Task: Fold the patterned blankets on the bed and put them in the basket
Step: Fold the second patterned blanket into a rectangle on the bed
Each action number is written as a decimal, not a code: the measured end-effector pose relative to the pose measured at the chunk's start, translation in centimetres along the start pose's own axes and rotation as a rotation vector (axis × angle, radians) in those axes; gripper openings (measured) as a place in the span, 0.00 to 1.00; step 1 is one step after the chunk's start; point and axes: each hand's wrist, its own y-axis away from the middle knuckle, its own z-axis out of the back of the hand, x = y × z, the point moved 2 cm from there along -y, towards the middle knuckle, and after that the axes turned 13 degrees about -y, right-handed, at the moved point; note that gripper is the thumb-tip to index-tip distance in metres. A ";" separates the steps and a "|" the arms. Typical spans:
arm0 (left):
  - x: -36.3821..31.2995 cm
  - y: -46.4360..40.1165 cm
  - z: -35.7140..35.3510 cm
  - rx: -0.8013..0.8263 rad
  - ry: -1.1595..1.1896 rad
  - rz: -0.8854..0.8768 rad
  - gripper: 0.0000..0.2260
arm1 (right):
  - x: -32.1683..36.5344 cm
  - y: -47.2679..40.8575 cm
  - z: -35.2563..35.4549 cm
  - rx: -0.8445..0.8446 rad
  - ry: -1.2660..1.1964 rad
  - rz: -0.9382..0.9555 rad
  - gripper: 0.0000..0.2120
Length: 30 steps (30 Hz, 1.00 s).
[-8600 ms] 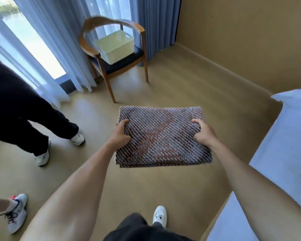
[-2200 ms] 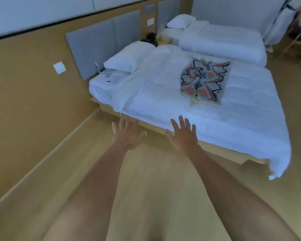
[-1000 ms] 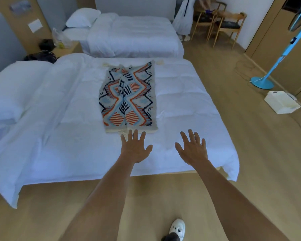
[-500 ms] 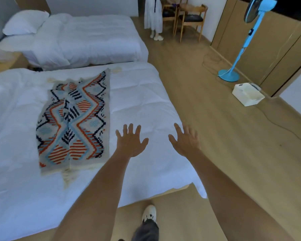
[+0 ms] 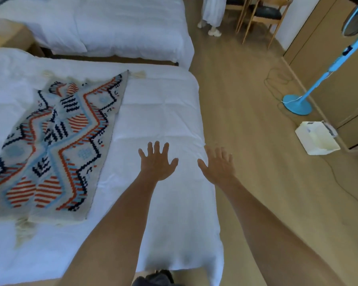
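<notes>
Both bare arms reach straight out in front of the person, roughly parallel, forearms uncovered from elbow to wrist. The left hand (image 5: pixel 157 162) is held flat, palm down, back of the hand up, its fingers straight and fanned apart with the thumb stuck out toward the other hand. The right hand (image 5: pixel 217 165) sits level with it and just beside it, likewise palm down, fingers spread and straight, thumb angled inward. Neither hand holds anything. The two thumbs point at each other with a gap between them. Both wrists run in line with the forearms, unbent.
</notes>
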 end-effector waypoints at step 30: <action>-8.7 -7.2 0.4 0.288 0.277 1.036 0.32 | 0.8 -26.0 1.3 0.409 0.180 1.029 0.29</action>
